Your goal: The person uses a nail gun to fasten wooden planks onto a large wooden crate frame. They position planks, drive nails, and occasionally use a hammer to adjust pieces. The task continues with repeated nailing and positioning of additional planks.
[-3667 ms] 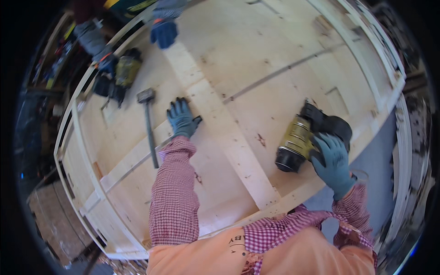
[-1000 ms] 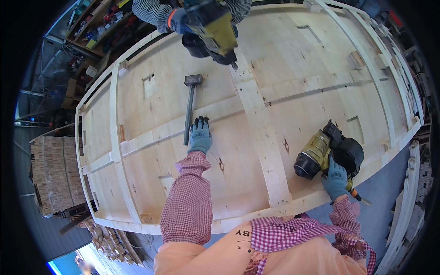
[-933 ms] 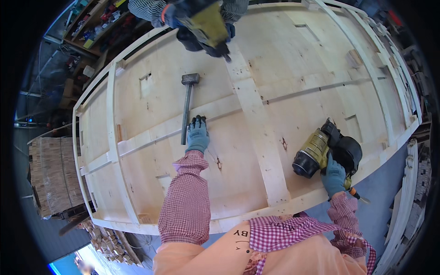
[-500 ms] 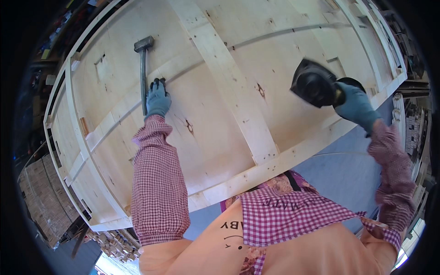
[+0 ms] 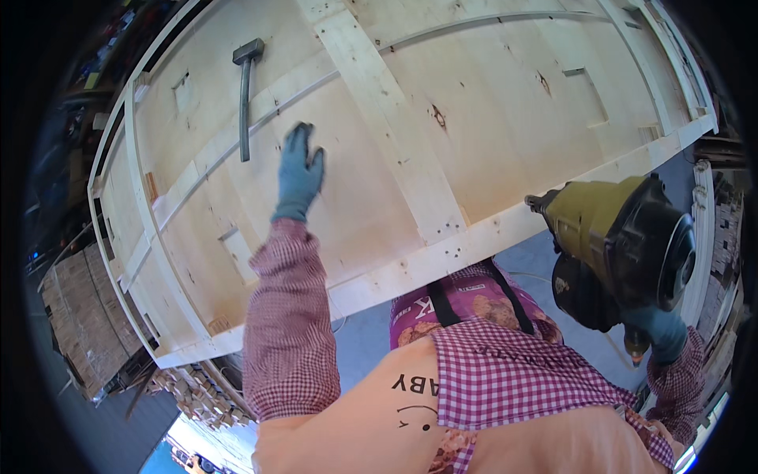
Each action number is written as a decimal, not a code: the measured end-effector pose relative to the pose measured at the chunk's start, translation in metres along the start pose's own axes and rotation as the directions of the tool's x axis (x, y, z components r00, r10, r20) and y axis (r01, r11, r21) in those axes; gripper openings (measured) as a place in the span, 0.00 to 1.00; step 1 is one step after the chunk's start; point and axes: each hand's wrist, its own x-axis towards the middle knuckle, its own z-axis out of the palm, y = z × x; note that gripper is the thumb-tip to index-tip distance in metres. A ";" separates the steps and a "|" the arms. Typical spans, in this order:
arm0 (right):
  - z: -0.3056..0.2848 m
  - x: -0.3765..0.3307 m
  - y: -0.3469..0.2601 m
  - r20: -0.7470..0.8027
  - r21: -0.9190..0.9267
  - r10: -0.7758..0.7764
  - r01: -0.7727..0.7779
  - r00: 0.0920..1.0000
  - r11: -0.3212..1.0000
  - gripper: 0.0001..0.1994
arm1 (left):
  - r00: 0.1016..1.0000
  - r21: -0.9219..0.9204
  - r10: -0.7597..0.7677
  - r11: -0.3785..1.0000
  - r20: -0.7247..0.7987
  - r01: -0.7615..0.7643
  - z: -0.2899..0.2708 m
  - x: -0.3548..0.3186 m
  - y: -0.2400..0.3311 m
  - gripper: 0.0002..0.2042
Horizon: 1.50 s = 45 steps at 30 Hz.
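Wooden panel (image 5: 489, 126) | nail gun (image 5: 608, 229) at panel's near-right edge: likely heavy, rigid; best held by handle | right hand (image 5: 662, 330) curled round it | left hand (image 5: 299, 178) loosely spread over panel

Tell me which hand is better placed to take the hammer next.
Probably the left hand: it looks empty and is near the hammer, while the right hand is farther off and grips the nail gun.

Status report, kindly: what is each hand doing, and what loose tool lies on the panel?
Right hand: gripping yellow-and-black nail gun. Left hand: open, empty, over wooden panel; contact unclear. Hammer: lying left of left hand.
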 end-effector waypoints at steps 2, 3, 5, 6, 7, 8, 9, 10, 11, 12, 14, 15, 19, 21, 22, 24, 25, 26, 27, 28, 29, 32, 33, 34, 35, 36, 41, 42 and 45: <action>0.014 -0.006 0.004 -0.047 0.174 0.113 -0.103 0.993 0.979 0.36 | 0.995 -0.059 -0.053 0.997 0.086 0.059 0.006 -0.044 0.058 0.20; 0.018 -0.012 0.010 -0.061 0.191 0.118 -0.105 0.991 0.976 0.40 | 0.996 0.012 -0.003 1.000 0.088 0.002 0.009 -0.067 0.085 0.19; 0.027 -0.021 0.020 -0.110 0.215 0.088 -0.063 0.990 0.974 0.43 | 0.999 0.046 -0.037 0.998 0.012 0.037 0.012 -0.106 0.143 0.19; 0.033 -0.028 0.024 -0.093 0.298 0.106 -0.074 0.990 0.952 0.43 | 0.996 0.106 -0.089 0.990 -0.008 0.090 0.018 -0.122 0.164 0.20; 0.042 -0.033 0.028 -0.071 0.388 0.124 -0.087 0.990 0.918 0.42 | 0.992 0.152 -0.124 0.981 -0.013 0.124 0.020 -0.136 0.181 0.22; 0.048 -0.046 0.037 0.005 0.540 0.181 -0.155 0.983 0.827 0.42 | 0.990 0.179 -0.140 0.973 -0.025 0.142 0.029 -0.142 0.206 0.24; 0.043 -0.054 0.030 0.029 0.642 0.273 -0.228 0.961 0.733 0.39 | 0.993 0.222 -0.115 0.968 -0.018 0.117 0.036 -0.148 0.224 0.26; 0.037 -0.057 0.025 0.062 0.732 0.339 -0.274 0.939 0.624 0.37 | 0.995 0.274 -0.095 0.957 -0.029 0.099 0.041 -0.155 0.240 0.28; 0.031 -0.061 0.019 0.094 0.806 0.411 -0.311 0.907 0.503 0.35 | 0.997 0.277 -0.072 0.958 -0.029 0.077 0.051 -0.159 0.259 0.29; 0.041 -0.067 0.028 0.063 0.851 0.381 -0.249 0.922 0.462 0.34 | 0.998 0.298 -0.054 0.953 -0.016 0.057 0.055 -0.161 0.273 0.30; 0.045 -0.089 0.053 0.019 0.830 0.347 -0.208 0.938 0.517 0.31 | 0.999 0.199 0.009 0.980 0.031 -0.015 0.080 -0.153 0.302 0.31; 0.052 -0.102 0.065 -0.054 0.846 0.332 -0.133 0.942 0.516 0.30 | 0.997 0.205 0.029 0.978 0.066 -0.042 0.093 -0.150 0.312 0.31; 0.064 -0.149 0.097 -0.232 0.901 0.383 0.049 0.894 0.431 0.30 | 0.987 0.284 0.085 0.951 0.134 -0.121 0.137 -0.135 0.307 0.31; 0.064 -0.169 0.119 -0.138 0.930 0.438 -0.037 0.888 0.366 0.33 | 0.988 0.342 0.089 0.931 0.126 -0.127 0.148 -0.135 0.292 0.33; 0.059 -0.172 0.125 -0.208 0.925 0.424 0.035 0.882 0.379 0.37 | 0.994 0.368 0.077 0.924 0.077 -0.100 0.152 -0.139 0.289 0.33; 0.052 -0.183 0.132 -0.230 0.936 0.477 0.060 0.848 0.346 0.38 | 0.998 0.388 0.065 0.919 0.007 -0.063 0.171 -0.137 0.306 0.34; 0.046 -0.184 0.134 -0.238 0.923 0.487 0.040 0.841 0.382 0.38 | 0.997 0.390 0.055 0.920 -0.052 -0.030 0.182 -0.137 0.301 0.36; 0.039 -0.183 0.135 -0.253 0.908 0.496 0.026 0.831 0.419 0.39 | 0.998 0.379 0.043 0.925 -0.054 -0.019 0.187 -0.140 0.302 0.36; 0.030 -0.179 0.135 -0.281 0.888 0.492 0.029 0.824 0.459 0.39 | 0.997 0.377 0.037 0.926 -0.069 -0.008 0.186 -0.141 0.302 0.36; 0.019 -0.172 0.133 -0.311 0.889 0.469 0.079 0.826 0.452 0.39 | 0.996 0.377 0.029 0.926 -0.085 0.005 0.184 -0.141 0.301 0.36; 0.008 -0.163 0.127 -0.334 0.890 0.452 0.118 0.827 0.441 0.39 | 0.995 0.353 0.023 0.936 -0.095 0.012 0.184 -0.143 0.301 0.37; -0.041 -0.123 0.093 -0.357 0.859 0.365 0.148 0.860 0.491 0.28 | 0.997 0.283 0.012 0.959 -0.082 0.012 0.171 -0.138 0.304 0.35; -0.049 -0.109 0.100 -0.354 0.814 0.318 0.123 0.880 0.567 0.25 | 1.000 0.211 0.018 0.977 -0.009 -0.015 0.164 -0.129 0.306 0.32; -0.059 -0.091 0.113 -0.348 0.762 0.269 0.104 0.898 0.639 0.22 | 0.998 0.136 0.030 0.990 0.061 -0.038 0.151 -0.120 0.303 0.29; -0.068 -0.072 0.118 -0.352 0.708 0.252 0.080 0.902 0.702 0.22 | 0.996 0.173 0.090 0.981 -0.017 -0.086 0.131 -0.107 0.306 0.28; -0.077 -0.050 0.122 -0.354 0.648 0.237 0.055 0.905 0.759 0.21 | 0.985 0.212 0.151 0.969 -0.087 -0.130 0.109 -0.092 0.308 0.26; -0.111 0.084 0.094 -0.385 -0.094 0.036 -0.078 0.922 0.993 0.26 | 0.904 0.425 -0.060 0.868 -0.423 0.257 0.017 -0.039 0.164 0.27; -0.108 0.112 0.117 -0.363 -0.268 0.059 -0.165 0.930 0.949 0.31 | 0.895 0.481 -0.149 0.800 -0.421 0.360 0.005 -0.030 0.123 0.29; -0.094 0.182 0.129 -0.252 -0.546 0.015 -0.156 0.967 0.823 0.36 | 0.786 0.496 -0.439 0.612 -0.435 0.616 -0.024 -0.011 0.016 0.35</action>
